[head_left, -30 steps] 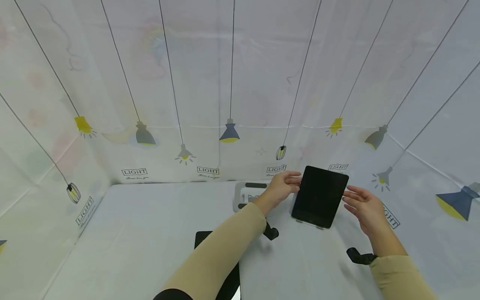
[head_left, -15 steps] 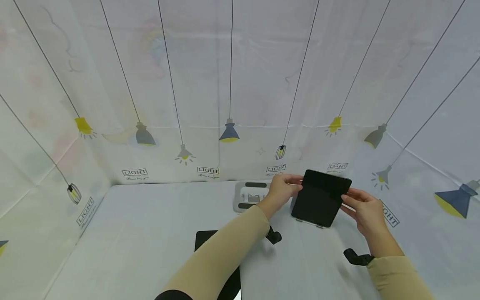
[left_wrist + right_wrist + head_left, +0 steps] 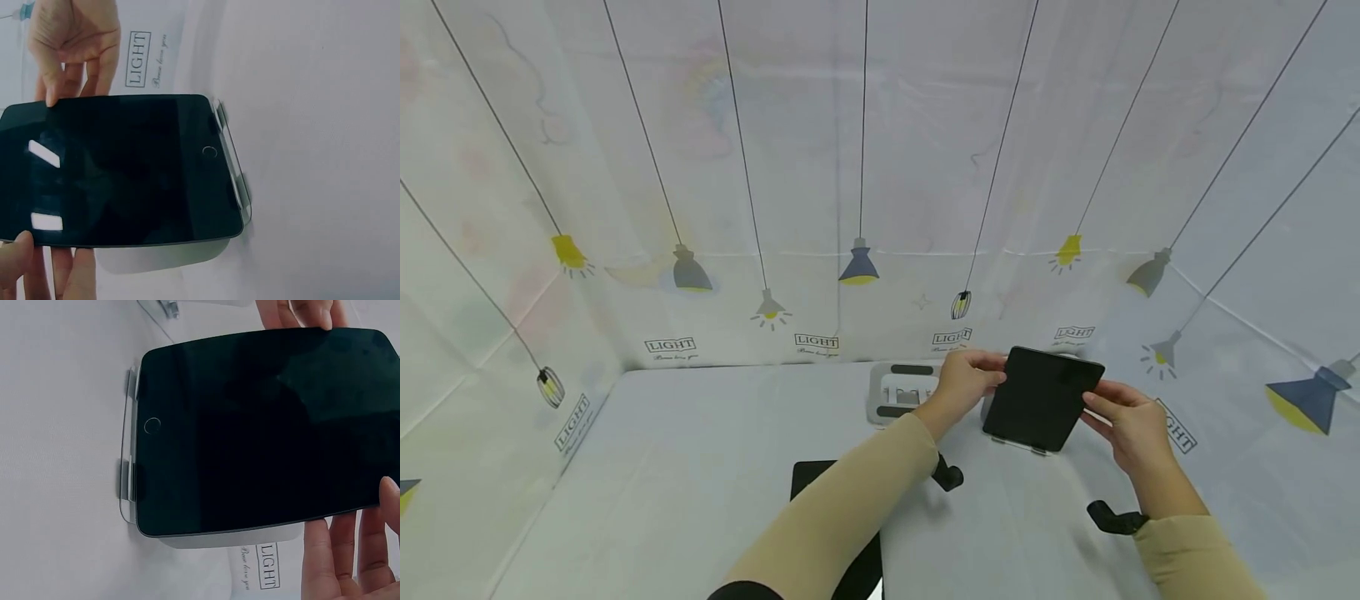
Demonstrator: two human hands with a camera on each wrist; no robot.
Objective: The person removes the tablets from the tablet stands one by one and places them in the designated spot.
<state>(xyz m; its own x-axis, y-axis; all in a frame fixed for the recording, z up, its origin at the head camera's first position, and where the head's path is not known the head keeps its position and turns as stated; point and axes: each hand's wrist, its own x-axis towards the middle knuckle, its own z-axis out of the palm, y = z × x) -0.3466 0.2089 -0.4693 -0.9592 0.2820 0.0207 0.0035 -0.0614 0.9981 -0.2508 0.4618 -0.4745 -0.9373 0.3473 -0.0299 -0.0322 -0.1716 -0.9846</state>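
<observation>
A black tablet [image 3: 1043,400] with a round home button leans tilted on a pale stand, whose clear lower lip [image 3: 234,164] and small hooks show along the tablet's bottom edge. On its left edge my left hand [image 3: 960,385] pinches it, thumb on the front and fingers behind. The opposite edge is pinched the same way by my right hand [image 3: 1133,427], its thumb over the screen in the right wrist view. Most of the stand is hidden behind the tablet; part of its pale back plate [image 3: 234,537] shows past one side.
Left of the tablet, near the back edge of the white table [image 3: 700,467], lies a grey-and-white folded device with dark pads [image 3: 891,411]. A flat black object [image 3: 861,567] lies partly under my left forearm. A lamp-printed curtain [image 3: 925,167] hangs behind.
Both hands have come in and gripped the tablet's side edges. Its upper edge has dropped and the screen looks shorter from the head view, its tilt changed.
</observation>
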